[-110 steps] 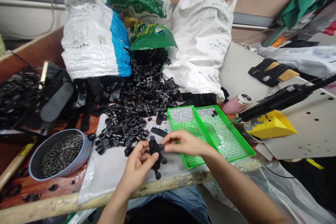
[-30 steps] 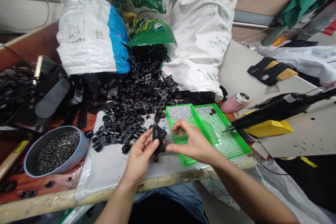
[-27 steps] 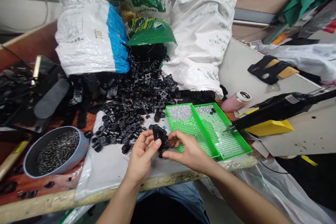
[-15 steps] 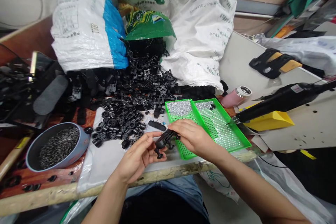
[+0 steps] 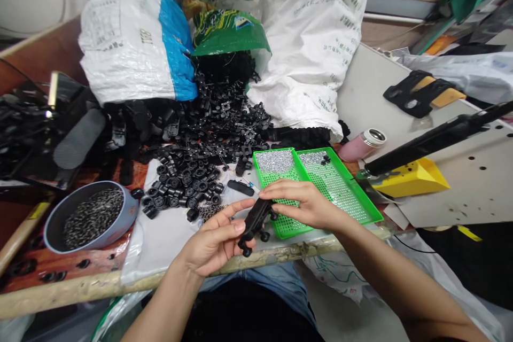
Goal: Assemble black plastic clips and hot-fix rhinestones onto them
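Between my hands is a black plastic part (image 5: 255, 220), long and narrow with round pegs on its underside. My left hand (image 5: 212, 243) lies palm up beneath its near end, and my right hand (image 5: 304, 204) pinches its far end from above. Behind them sits a green perforated tray (image 5: 332, 187), its right fingertips just above the tray's near corner. To the left, a heap of black plastic parts (image 5: 188, 181) spreads across a white sheet (image 5: 160, 246). A small black bar (image 5: 240, 187) lies on the sheet just above my hands.
A grey-blue bowl (image 5: 90, 217) of small dark pieces stands at left. White woven sacks (image 5: 312, 37) and a green bag (image 5: 228, 32) spilling black parts rise behind. At right are a pink flask (image 5: 360, 145), a black power tool (image 5: 428, 141) and a yellow wedge (image 5: 409, 176).
The black part has turned in my hands, now lying lengthwise with its pegs downward. My hands have moved apart along it, and the view has tilted slightly.
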`<move>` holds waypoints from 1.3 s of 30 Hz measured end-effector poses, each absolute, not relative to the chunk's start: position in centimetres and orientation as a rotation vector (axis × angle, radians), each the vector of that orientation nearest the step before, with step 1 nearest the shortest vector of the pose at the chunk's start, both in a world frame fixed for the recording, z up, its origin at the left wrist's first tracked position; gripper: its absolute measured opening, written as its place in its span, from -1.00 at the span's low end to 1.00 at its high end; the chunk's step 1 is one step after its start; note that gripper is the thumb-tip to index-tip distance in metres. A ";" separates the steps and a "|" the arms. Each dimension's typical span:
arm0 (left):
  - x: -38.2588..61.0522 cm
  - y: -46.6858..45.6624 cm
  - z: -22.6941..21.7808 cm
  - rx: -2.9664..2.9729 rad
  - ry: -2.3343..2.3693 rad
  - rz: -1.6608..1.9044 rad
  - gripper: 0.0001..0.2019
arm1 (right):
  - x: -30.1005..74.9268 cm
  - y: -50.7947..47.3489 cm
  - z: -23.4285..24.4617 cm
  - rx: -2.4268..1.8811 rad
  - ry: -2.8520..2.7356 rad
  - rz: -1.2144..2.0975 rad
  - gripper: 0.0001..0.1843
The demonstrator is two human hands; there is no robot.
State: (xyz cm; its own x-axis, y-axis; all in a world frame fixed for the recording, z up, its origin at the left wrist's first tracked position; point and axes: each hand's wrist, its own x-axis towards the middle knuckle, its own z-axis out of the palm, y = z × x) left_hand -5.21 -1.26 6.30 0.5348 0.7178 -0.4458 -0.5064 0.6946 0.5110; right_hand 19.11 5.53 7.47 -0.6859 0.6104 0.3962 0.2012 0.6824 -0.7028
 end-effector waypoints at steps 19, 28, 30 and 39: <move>-5.0 -1.1 5.1 0.304 0.488 0.724 -0.51 | 18.5 4.9 8.1 -0.723 -2.103 1.086 -0.82; -3.9 -1.8 3.4 0.401 0.666 0.757 -0.54 | 20.5 2.0 8.2 -0.882 -2.087 0.362 -0.68; -3.7 -2.0 2.8 0.517 0.799 0.803 -0.52 | 23.1 2.5 8.7 -1.056 -1.677 0.010 -0.59; -0.7 -1.3 0.7 0.991 1.117 0.757 -0.34 | 25.3 6.3 5.2 -1.111 -1.020 0.751 -0.44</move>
State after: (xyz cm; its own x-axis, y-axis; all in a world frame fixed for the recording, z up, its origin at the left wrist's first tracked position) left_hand -0.70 -1.30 0.65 0.2832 0.8854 -0.3686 -0.0142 0.3882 0.9215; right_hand 25.26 6.30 5.25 0.3709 0.8873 0.2743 0.0019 0.2946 -0.9556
